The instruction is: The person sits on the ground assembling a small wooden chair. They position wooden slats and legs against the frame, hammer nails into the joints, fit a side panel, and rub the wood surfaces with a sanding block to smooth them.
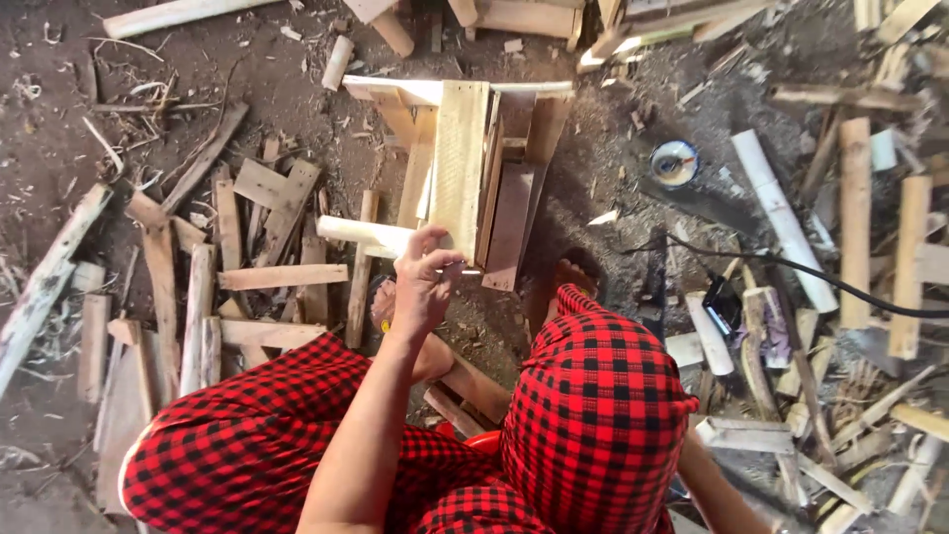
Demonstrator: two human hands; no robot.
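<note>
I sit with knees in red-and-black checked cloth (593, 396) over a dirt floor. My left hand (425, 282) reaches forward with thumb and fingers pinched on a small thin piece that looks like a nail (467, 268). It is held at the lower end of a pale upright plank (458, 168). That plank belongs to a small wooden frame (514, 198) of boards standing in front of me. A pale round stick (361, 233) lies just left of the hand. Only my right forearm (717, 489) shows at the bottom right; the hand itself is out of frame.
Loose wooden slats and offcuts (247, 257) cover the ground on the left. On the right lie a white pipe (781, 218), a black cable (840, 285), a small round tin (675, 163) and more scrap wood (855, 227). My bare feet (568, 277) rest by the frame.
</note>
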